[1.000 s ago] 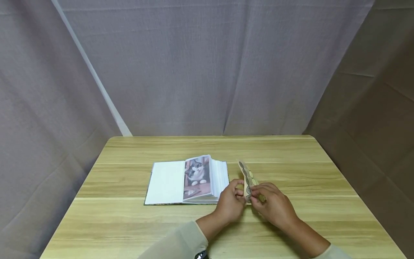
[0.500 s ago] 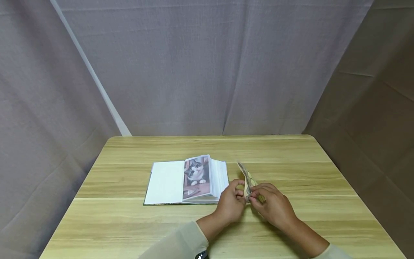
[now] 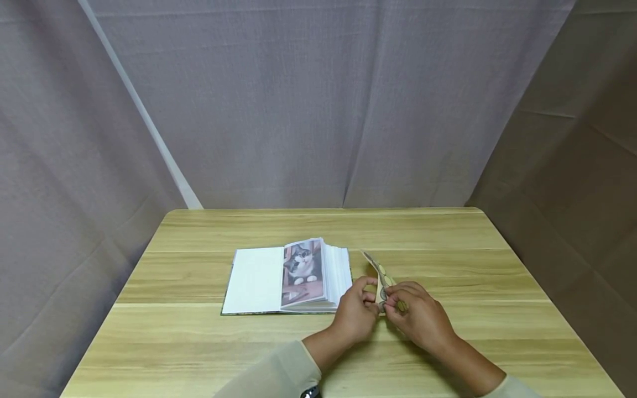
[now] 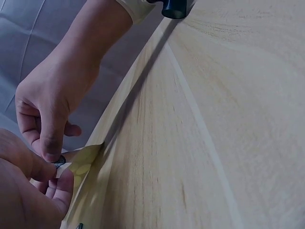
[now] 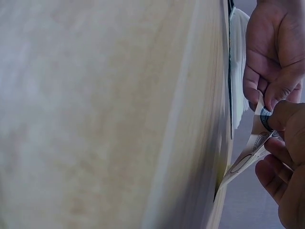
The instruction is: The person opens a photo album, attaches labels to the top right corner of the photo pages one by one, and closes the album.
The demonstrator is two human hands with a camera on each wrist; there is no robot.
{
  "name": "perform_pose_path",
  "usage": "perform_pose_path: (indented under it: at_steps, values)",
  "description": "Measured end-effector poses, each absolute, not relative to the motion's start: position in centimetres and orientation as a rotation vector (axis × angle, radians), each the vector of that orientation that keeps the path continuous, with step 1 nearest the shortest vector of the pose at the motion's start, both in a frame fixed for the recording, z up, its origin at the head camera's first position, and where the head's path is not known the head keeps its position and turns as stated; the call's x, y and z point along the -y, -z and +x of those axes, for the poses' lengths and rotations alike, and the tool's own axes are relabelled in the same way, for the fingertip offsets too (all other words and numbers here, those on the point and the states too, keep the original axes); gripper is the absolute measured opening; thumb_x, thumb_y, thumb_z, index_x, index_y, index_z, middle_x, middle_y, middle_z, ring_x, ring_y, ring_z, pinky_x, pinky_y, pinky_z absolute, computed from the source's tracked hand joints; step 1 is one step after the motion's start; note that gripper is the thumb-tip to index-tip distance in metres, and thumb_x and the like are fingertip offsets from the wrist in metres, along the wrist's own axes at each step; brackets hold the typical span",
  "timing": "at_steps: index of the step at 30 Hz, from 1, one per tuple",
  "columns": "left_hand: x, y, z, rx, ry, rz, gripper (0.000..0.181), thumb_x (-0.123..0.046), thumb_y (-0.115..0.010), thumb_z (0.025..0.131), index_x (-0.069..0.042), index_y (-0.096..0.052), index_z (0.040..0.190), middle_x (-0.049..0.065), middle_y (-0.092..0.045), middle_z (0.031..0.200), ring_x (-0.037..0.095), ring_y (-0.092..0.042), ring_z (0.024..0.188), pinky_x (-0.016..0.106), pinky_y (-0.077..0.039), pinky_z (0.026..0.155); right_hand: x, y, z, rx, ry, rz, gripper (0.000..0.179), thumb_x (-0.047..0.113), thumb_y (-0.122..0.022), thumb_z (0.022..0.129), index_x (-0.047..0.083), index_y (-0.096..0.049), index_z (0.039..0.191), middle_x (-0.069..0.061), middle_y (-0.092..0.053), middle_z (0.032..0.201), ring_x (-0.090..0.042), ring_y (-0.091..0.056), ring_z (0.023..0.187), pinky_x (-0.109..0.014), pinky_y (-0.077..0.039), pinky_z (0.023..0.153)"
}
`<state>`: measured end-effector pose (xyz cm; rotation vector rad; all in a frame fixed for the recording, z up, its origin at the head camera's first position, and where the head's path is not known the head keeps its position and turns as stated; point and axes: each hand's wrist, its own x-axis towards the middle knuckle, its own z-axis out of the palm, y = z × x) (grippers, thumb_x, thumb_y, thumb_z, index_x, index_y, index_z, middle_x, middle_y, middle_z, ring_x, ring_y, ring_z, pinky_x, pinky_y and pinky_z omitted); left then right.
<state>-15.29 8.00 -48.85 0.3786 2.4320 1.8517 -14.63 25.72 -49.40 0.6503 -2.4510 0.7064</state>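
Observation:
A tan sticker sheet (image 3: 381, 288) with rows of round dark and yellowish stickers stands tilted between my hands, right of the photo album. My left hand (image 3: 355, 312) pinches its near left edge. Thumb and forefinger of my right hand (image 3: 423, 316) pinch the sheet at a dark sticker near its lower end. Close up in the right wrist view, the sheet (image 5: 244, 157) bends under the right fingertips, and dark round prints show on it. In the left wrist view, both hands' fingertips meet around a small dark-and-white piece (image 4: 59, 164) at the sheet's edge.
The photo album (image 3: 252, 282) lies spread on the wooden table (image 3: 199, 354), left of the hands. A cat photo (image 3: 303, 273) shows on its raised page, beside a thick stack of sleeves. Grey curtains (image 3: 278, 110) hang behind the table and at both sides.
The sheet's far end has tipped leftward and folded over, so less of its dark sticker row shows. Both hands have stayed nearly in place. The album has not moved.

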Motion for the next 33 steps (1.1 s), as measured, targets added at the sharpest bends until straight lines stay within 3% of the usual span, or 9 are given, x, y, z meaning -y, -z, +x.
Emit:
perform_pose_path:
  at_steps: [5,9,16,21,25,29,33]
  values:
    - [-8.03,48.84,-15.33,-2.414,-1.868,0.360,0.050,0.018,-0.064,0.083,-0.010,-0.062,0.124,0.002,-0.071,0.082,0.000,-0.060,0.073,0.018,-0.052,0.066,-25.79,49.46,-14.64,2.446,-0.711,0.644,0.031,0.002,-0.084,0.074,0.025,-0.063,0.072,0.003,-0.075,0.104,-0.021,-0.068,0.103,-0.033,-0.058,0.063]
    - [-8.08,48.92,-15.43,-2.384,-1.893,0.345,0.050,0.018,-0.063,0.084,-0.010,-0.062,0.125,0.002,-0.072,0.084,0.000,-0.060,0.073,0.018,-0.052,0.066,-25.79,49.52,-14.69,2.448,-0.737,0.627,0.032,0.003,-0.088,0.073,0.024,-0.063,0.075,0.003,-0.075,0.105,-0.024,-0.069,0.105,-0.039,-0.059,0.072]
    - [-8.10,49.08,-15.53,-2.380,-1.894,0.330,0.050,0.018,-0.064,0.084,-0.010,-0.062,0.125,0.001,-0.073,0.085,0.000,-0.061,0.074,0.018,-0.053,0.067,-25.71,49.53,-14.73,2.451,-0.723,0.624,0.021,0.006,-0.091,0.073,0.016,-0.075,0.081,0.004,-0.076,0.105,-0.020,-0.068,0.103,-0.038,-0.058,0.080]
    - [-8.12,48.98,-15.53,-2.373,-1.898,0.326,0.050,0.019,-0.063,0.083,-0.009,-0.062,0.125,0.002,-0.072,0.084,0.000,-0.061,0.073,0.018,-0.053,0.067,-25.75,49.67,-14.71,2.425,-0.695,0.635,0.021,0.007,-0.090,0.074,0.020,-0.073,0.076,0.004,-0.076,0.105,-0.017,-0.069,0.099,-0.031,-0.058,0.066]
    - [-8.14,48.95,-15.54,-2.378,-1.888,0.320,0.051,0.019,-0.063,0.083,-0.009,-0.062,0.125,0.000,-0.071,0.082,-0.001,-0.060,0.072,0.017,-0.052,0.066,-25.81,49.69,-14.66,2.429,-0.706,0.645,0.023,0.005,-0.087,0.075,0.022,-0.071,0.075,0.003,-0.075,0.105,-0.017,-0.070,0.093,-0.019,-0.051,0.055]
    - [-8.08,48.83,-15.50,-2.373,-1.887,0.314,0.049,0.018,-0.064,0.084,-0.009,-0.063,0.125,0.000,-0.071,0.082,0.000,-0.060,0.073,0.017,-0.052,0.066,-25.86,49.64,-14.63,2.439,-0.717,0.656,0.025,0.003,-0.084,0.075,0.023,-0.069,0.074,0.002,-0.075,0.105,-0.015,-0.070,0.090,-0.012,-0.046,0.053]
    - [-8.03,48.85,-15.50,-2.364,-1.893,0.325,0.047,0.017,-0.066,0.086,-0.008,-0.063,0.125,0.001,-0.072,0.084,0.002,-0.062,0.074,0.018,-0.052,0.067,-25.90,49.47,-14.59,2.462,-0.737,0.661,0.032,0.003,-0.083,0.074,0.028,-0.064,0.073,0.002,-0.075,0.107,-0.016,-0.070,0.093,-0.014,-0.046,0.053]
